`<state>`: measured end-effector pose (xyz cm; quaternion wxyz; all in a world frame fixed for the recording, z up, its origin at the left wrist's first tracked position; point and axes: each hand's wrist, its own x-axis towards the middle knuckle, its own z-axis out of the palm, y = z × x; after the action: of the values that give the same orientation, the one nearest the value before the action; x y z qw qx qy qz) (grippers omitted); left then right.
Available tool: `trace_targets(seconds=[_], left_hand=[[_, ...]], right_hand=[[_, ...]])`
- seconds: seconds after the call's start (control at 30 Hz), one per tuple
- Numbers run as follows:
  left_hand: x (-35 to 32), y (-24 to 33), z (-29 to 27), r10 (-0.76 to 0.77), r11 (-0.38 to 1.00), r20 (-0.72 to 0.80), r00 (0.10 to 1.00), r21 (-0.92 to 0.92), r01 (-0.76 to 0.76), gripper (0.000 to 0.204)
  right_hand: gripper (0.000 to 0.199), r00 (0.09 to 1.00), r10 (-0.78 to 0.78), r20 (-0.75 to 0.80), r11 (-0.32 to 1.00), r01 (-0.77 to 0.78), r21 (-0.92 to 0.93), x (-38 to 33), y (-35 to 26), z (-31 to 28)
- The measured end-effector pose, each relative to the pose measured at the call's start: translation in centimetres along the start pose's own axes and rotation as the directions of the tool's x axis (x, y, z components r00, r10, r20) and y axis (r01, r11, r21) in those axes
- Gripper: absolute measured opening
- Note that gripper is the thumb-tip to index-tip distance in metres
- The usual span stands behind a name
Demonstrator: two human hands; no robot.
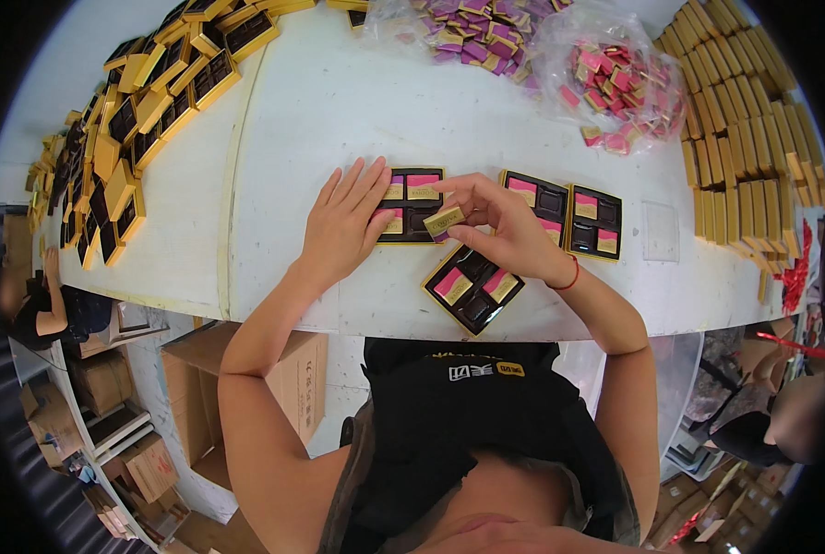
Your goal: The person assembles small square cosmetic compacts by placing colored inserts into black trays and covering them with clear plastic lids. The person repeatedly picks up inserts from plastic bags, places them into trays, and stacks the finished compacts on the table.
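A small black tray box with a gold rim (416, 243) lies on the white table in front of me. Wrapped chocolates sit in three of its compartments, one purple and gold (394, 189) and two pink and gold (422, 186); the lower right compartment shows bare black. My left hand (350, 212) rests along the box's left side, fingers stretched out and thumb over its edge. Above the lower right compartment, my right hand (500, 217) pinches a gold wrapped chocolate (444, 222) with a purple edge. Three similar boxes (474, 288) with pink chocolates lie right and nearer.
Loose purple chocolates (486, 37) and a clear bag of pink ones (615, 83) lie at the back. Gold boxes (735, 138) stand stacked at right; open trays (145, 111) pile up at left. A cardboard carton (246, 388) stands below the table. Other people are at both sides.
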<state>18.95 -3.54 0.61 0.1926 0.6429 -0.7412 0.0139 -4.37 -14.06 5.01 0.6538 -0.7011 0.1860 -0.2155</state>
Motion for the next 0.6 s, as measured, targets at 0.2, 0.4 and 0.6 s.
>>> trace_targets(seconds=[0.2,0.4,0.6], left_hand=[[-0.3,0.0,0.6,-0.153,0.928,0.005,0.988,-0.342,0.145,0.048],[-0.3,0.0,0.9,-0.216,0.863,-0.01,0.976,-0.471,0.186,0.048],[-0.4,0.1,0.9,-0.227,0.869,-0.028,0.974,-0.457,0.189,0.049]], right_hand=[[0.036,0.977,-0.196,0.08,0.78,0.205,-0.591,2.1,-0.9,-1.1],[0.024,0.89,-0.223,0.397,0.665,0.437,-0.606,4.7,0.9,-0.4],[0.043,0.947,-0.109,0.303,0.725,0.284,-0.627,4.0,2.0,0.3]])
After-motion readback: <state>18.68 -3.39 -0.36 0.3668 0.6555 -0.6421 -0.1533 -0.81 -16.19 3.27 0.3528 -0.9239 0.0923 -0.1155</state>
